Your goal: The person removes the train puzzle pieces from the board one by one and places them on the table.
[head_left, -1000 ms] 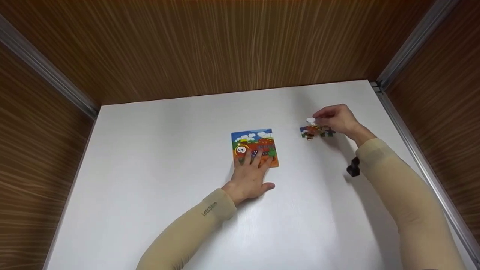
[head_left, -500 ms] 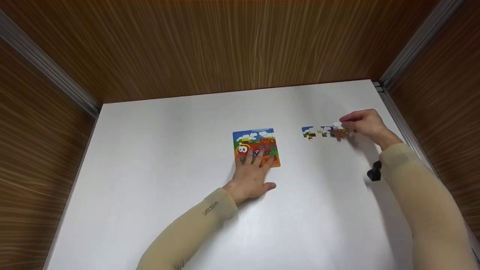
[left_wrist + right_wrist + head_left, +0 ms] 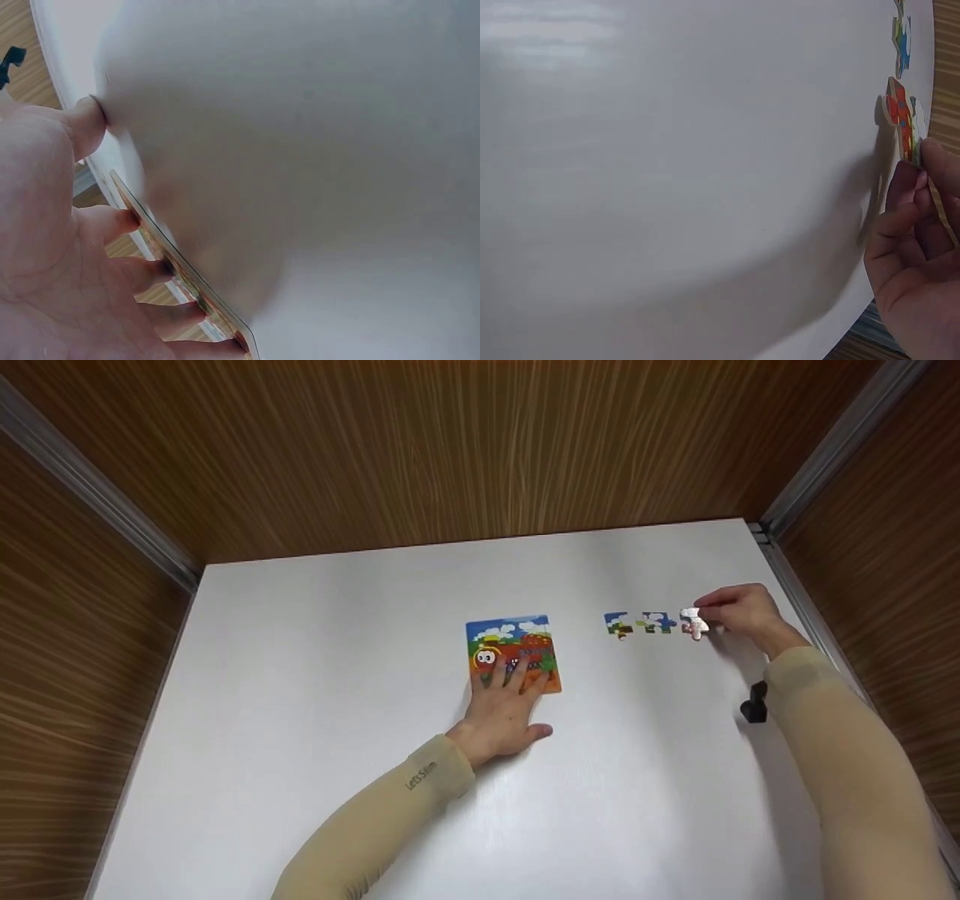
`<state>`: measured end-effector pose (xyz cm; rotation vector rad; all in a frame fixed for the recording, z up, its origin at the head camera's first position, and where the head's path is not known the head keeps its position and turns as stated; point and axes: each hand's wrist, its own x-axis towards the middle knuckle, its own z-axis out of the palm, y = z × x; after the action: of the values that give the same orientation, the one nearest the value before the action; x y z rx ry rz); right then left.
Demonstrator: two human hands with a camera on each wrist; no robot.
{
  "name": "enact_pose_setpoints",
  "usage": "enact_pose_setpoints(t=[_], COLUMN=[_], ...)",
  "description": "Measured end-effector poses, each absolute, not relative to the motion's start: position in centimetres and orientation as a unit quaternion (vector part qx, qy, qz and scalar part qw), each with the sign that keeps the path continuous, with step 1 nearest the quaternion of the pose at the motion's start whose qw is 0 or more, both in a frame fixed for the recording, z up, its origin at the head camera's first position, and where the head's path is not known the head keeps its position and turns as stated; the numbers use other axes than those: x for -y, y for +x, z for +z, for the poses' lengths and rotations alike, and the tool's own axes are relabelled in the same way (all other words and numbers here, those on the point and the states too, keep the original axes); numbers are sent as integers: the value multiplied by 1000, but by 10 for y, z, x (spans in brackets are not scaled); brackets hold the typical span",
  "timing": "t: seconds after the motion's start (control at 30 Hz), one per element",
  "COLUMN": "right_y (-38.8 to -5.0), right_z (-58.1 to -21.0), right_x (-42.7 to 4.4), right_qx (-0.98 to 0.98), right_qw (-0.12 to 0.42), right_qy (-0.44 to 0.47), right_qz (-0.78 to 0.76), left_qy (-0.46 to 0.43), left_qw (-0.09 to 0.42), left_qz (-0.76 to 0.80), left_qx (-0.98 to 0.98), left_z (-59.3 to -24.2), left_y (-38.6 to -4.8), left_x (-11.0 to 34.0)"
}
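Observation:
My left hand (image 3: 501, 716) lies with spread, straight fingers on the lower part of a colourful train picture puzzle (image 3: 510, 634). In the left wrist view its fingertips rest on the thin board (image 3: 184, 274), seen almost edge-on. My right hand (image 3: 750, 613) pinches a jigsaw piece (image 3: 694, 624) between thumb and fingers; its red and white print shows in the right wrist view (image 3: 902, 120). A thin wooden edge (image 3: 941, 214) also shows among the right fingers. Left of the held piece, two other jigsaw pieces lie in a row, a middle piece (image 3: 656, 622) and a left piece (image 3: 619, 623).
Everything lies on a white tabletop (image 3: 337, 682). A wood-grain panel (image 3: 480, 450) stands along the back, with more panels at both sides. A metal rail (image 3: 806, 622) runs along the right edge. A black fitting (image 3: 755, 703) sticks out at the right wrist.
My right hand has moved right with the pinched piece, from over the other pieces to the right end of their row, uncovering them. My left hand stays on the picture puzzle.

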<state>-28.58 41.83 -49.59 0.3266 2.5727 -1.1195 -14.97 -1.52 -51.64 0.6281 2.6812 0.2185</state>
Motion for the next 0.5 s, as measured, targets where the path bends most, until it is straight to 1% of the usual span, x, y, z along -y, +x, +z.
enact_pose_setpoints(t=[0.27, 0.5], right_y=[-288, -287], right_z=[-500, -502], right_x=[-419, -411], right_qx=[-899, -901], right_qw=[164, 159], right_qy=[118, 109], right_qz=[-388, -389], left_qy=[231, 226], left_qw=[184, 192], left_qz=[77, 73], left_qx=[-952, -952], left_z=[-517, -518], left_y=[-150, -151], left_x=[14, 16])
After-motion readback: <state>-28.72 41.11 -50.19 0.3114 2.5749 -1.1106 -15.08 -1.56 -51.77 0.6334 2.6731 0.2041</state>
